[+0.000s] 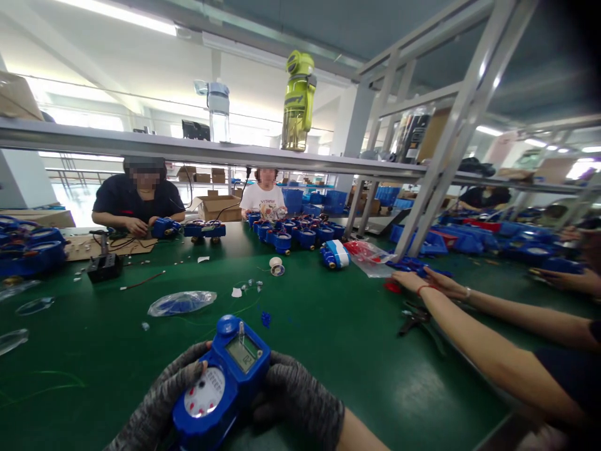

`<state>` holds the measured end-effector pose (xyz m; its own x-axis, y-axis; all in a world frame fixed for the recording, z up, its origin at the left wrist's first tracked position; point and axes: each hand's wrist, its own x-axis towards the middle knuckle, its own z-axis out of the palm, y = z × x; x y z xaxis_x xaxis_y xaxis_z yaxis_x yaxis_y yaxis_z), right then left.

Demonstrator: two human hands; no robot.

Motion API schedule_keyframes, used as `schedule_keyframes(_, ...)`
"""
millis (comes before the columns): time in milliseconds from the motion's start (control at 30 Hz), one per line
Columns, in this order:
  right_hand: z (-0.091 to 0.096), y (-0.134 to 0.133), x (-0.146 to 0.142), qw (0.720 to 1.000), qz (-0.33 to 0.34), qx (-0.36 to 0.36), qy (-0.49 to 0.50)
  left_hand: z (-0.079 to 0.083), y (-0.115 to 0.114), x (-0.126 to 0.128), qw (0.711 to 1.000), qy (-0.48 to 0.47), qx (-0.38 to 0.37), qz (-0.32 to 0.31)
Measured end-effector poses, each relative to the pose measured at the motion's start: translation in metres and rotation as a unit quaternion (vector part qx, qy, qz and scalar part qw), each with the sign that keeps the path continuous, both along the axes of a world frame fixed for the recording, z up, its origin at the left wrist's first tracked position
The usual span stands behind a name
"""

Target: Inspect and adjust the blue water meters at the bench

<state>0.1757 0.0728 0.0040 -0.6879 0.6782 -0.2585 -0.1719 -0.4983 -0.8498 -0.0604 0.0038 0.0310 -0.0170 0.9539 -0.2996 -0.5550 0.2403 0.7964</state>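
Both of my hands wear grey knit gloves and grip one blue water meter [220, 382] near the front edge of the green table [328, 326]. My left hand [162, 401] wraps its left side, thumb resting by the round white dial. My right hand [295, 398] closes around its right side, next to the small grey display. The meter lies tilted, its face turned up toward me.
A clear plastic bag [182, 302] lies just beyond the meter. Several blue meters [300, 237] stand in rows at the table's far side. A co-worker's bare arms [469, 326] reach in from the right near pliers [413, 318]. Two people sit opposite. A black fixture [105, 266] stands left.
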Motion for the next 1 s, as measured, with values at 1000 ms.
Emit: schedule_keyframes(1000, -0.026, 0.078, 0.054, 0.838, -0.177, 0.386, -0.341, 0.006, 0.003, 0.002, 0.95, 0.288, 0.074, 0.092)
